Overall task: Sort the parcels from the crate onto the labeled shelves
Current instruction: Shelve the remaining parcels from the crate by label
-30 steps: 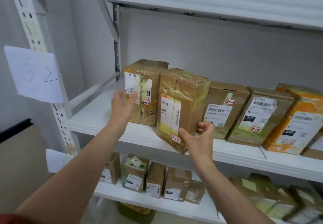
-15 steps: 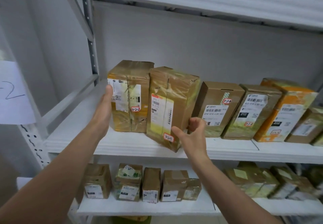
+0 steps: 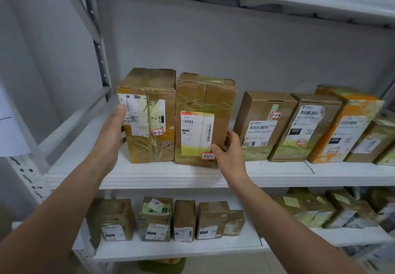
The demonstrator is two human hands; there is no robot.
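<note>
Air is lying open above the 3-2-3 parcel [image 3: 205, 102] mid-frame; a narrow gap is parting it from the 3-2-4 box [image 3: 263, 111]. Centre left, a slanted rail [image 3: 74, 122] is fencing bare shelf [image 3: 74, 154].

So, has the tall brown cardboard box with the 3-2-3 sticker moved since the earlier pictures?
Yes. The tall brown cardboard box turned back onto the white shelf; its corner no longer overhangs the front edge.

Two tall taped brown parcels [image 3: 147, 115] [image 3: 203, 120], upright, touching, on shelf [image 3: 171, 175]
</note>
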